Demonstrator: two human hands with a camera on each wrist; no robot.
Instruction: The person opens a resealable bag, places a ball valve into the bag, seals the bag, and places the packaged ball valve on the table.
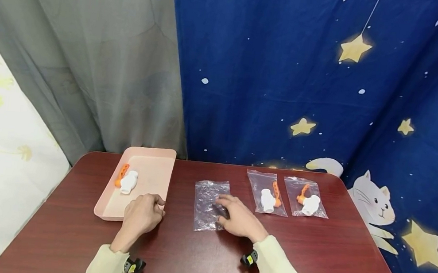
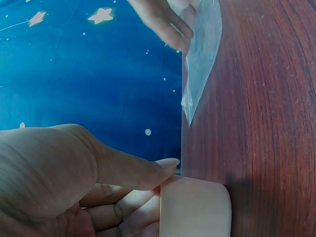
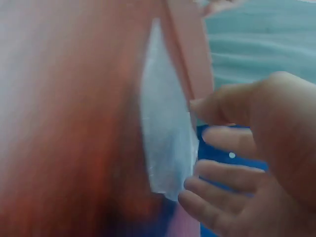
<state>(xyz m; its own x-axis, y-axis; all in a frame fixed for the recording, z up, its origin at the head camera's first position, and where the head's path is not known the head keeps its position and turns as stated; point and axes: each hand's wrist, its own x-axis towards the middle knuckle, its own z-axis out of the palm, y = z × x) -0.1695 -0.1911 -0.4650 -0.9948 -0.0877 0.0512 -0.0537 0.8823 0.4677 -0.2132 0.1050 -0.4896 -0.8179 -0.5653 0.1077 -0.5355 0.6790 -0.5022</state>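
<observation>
A pale pink tray (image 1: 148, 164) stands at the left, holding one white plastic valve (image 1: 129, 182) with an orange handle (image 1: 123, 172). My left hand (image 1: 143, 213) is at its near right corner. In the left wrist view that hand (image 2: 74, 182) pinches the tray's rim (image 2: 195, 207), thumb tip at the edge and fingers curled behind the wall. A flat clear zip bag (image 1: 207, 206) lies in the middle of the table. My right hand (image 1: 240, 216) is over the bag's right side, fingers spread and loosely bent, holding nothing. The right wrist view shows its fingers (image 3: 222, 170) beside the bag (image 3: 165, 123).
To the right lie two clear bags, a left one (image 1: 264, 181) and a right one (image 1: 319, 211), each with a white valve with an orange handle inside. The dark red wooden table (image 1: 198, 259) ends at a grey curtain (image 1: 129, 78) and a blue starry curtain (image 1: 256, 91).
</observation>
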